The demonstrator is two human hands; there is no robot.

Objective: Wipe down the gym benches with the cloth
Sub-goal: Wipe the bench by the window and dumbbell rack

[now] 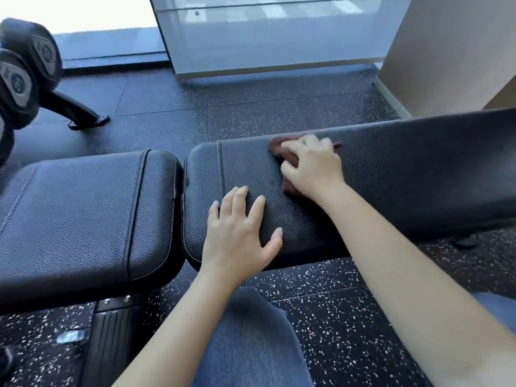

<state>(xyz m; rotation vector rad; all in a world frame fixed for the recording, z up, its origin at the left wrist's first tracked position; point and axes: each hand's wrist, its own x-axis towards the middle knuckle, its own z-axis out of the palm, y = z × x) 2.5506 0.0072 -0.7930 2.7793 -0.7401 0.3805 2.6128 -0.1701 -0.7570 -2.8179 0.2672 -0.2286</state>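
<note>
A black padded gym bench runs across the view in two parts: a long back pad on the right and a shorter seat pad on the left, with a narrow gap between them. A dark brown cloth lies bunched on the back pad near its far edge. My right hand lies on top of the cloth, its curled fingers gripping it and hiding most of it. My left hand rests flat on the near left end of the back pad, fingers spread.
Black speckled rubber flooring surrounds the bench. Two round black roller pads on a metal leg stand at the far left. A glass panel and a beige wall stand behind the bench. My jeans-clad knee is below.
</note>
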